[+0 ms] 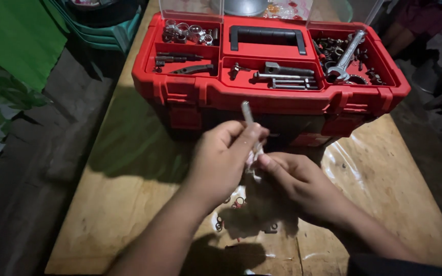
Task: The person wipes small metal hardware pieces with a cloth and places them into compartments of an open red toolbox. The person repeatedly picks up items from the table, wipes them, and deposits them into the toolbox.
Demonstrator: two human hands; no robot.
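Nearest, a clear plastic bag (282, 245) of small rings lies flat on the wooden surface (129, 204). Above it, the left hand (221, 158) pinches a slim metal rod (247, 112) upright, while the right hand (303, 186) has its fingers pressed on a white scrap (254, 156) against the rod. Beyond stands a red toolbox (267, 97), its tray compartments holding sockets, bits and a wrench (346, 56).

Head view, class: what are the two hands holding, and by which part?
The left hand grips a slim grey metal rod by its lower end; the right hand pinches a small white cloth against it.
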